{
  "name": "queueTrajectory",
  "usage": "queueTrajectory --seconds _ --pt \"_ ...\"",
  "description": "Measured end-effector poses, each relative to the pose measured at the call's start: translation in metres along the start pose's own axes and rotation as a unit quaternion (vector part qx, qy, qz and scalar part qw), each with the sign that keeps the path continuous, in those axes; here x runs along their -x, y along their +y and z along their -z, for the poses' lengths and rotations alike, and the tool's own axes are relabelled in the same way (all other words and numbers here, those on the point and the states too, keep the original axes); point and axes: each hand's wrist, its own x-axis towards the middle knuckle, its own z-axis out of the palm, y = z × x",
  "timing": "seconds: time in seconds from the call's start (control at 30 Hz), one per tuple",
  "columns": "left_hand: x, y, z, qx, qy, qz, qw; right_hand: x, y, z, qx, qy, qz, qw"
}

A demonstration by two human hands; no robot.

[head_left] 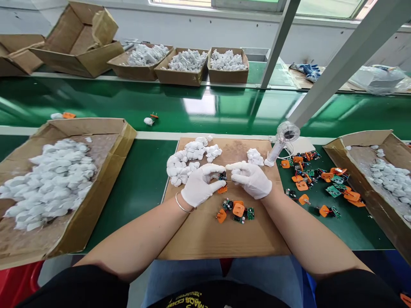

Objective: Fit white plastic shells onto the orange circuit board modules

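My left hand (201, 185) and my right hand (250, 179) both wear white gloves and meet above a cardboard sheet (205, 239). A small dark circuit board (222, 175) sits between the left thumb and fingers, and an orange plastic part (222, 189) lies just below it. My right fingertips point toward that board, with no clear object in them. Near my wrists lie more orange parts (238, 209) and green circuit boards (250, 213). White foam-like lumps (184, 160) are heaped at the sheet's far edge.
A cardboard box of white lumps (122, 137) stands to the left, and another (362, 145) to the right. Orange parts and green boards (321, 184) lie on the green conveyor belt (144, 188). A small fan (285, 134) stands beyond my right hand. Several boxes (180, 75) sit farther back.
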Motion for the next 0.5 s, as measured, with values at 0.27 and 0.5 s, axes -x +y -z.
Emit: queueTrajectory --seconds 0.27,0.5 --pt "-0.0012 -0.0036 0.0016 -0.043 -0.013 -0.032 0.998 0.0006 0.0005 -0.0062 -0.039 0.023 -0.052 0.998" --pt "-0.0006 -0.0043 0.0009 -0.021 -0.019 -0.026 0.999 0.0002 -0.0003 -0.0045 -0.014 0.038 -0.054 0.998"
